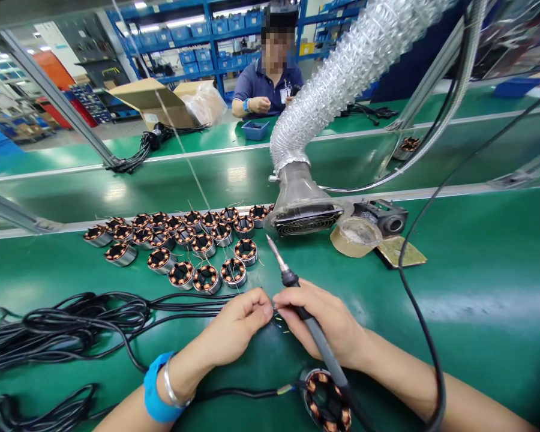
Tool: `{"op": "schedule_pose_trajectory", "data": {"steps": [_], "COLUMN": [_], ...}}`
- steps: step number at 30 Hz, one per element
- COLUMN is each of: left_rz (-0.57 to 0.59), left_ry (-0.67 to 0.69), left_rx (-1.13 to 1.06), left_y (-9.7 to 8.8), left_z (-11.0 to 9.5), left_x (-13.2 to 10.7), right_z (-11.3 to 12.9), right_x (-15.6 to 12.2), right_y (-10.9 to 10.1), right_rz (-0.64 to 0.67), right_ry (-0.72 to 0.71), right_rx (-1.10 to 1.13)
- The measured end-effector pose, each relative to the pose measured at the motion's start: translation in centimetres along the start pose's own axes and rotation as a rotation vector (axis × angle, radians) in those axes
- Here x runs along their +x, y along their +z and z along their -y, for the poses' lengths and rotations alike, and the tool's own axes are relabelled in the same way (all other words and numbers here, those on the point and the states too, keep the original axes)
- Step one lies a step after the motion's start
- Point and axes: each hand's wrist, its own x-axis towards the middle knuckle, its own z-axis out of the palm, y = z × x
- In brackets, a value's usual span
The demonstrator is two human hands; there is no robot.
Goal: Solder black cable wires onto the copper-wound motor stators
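Observation:
My right hand (pixel 326 318) holds a soldering iron (pixel 317 336) across the palm, its metal tip pointing up and away. The thumb and fingertips of that hand are pinched close to my left hand (pixel 247 318). My left fingers are closed at the ends of several black cables (pixel 193 306) that come in from the left. Thin wire ends (pixel 279 323) show between the two hands; exactly which strand each hand pinches is hidden. Below my right hand lies a stator (pixel 326 399) with copper windings, and a black cable with coloured wires reaches its left edge.
Many copper-wound stators (pixel 202 245) stand in rows at the back left. Coiled black cables (pixel 72 324) cover the left side. A fume extractor hood (pixel 306 210) hangs ahead, beside a tape roll (pixel 355 236), soldering iron stand (pixel 384 217) and sponge (pixel 402 252). A co-worker (pixel 270 84) sits opposite.

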Motion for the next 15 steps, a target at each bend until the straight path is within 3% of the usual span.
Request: {"op": "schedule_pose_trajectory", "data": {"steps": [5, 9, 15], "left_rz": [-0.102, -0.229, -0.259], "left_ry": [-0.010, -0.011, 0.001], "left_rx": [-0.078, 0.015, 0.076], "left_y": [0.4, 0.4, 0.4], "left_z": [0.1, 0.1, 0.2], "left_x": [0.8, 1.3, 1.7], "right_z": [-0.4, 0.4, 2.2], "right_x": [0.1, -0.2, -1.2], "right_y": [-0.3, -2.0, -4.5], "right_rz": [-0.017, -0.102, -0.206], "right_ry": [-0.038, 0.098, 0.245], "right_rx": [-0.073, -0.060, -0.072]}}
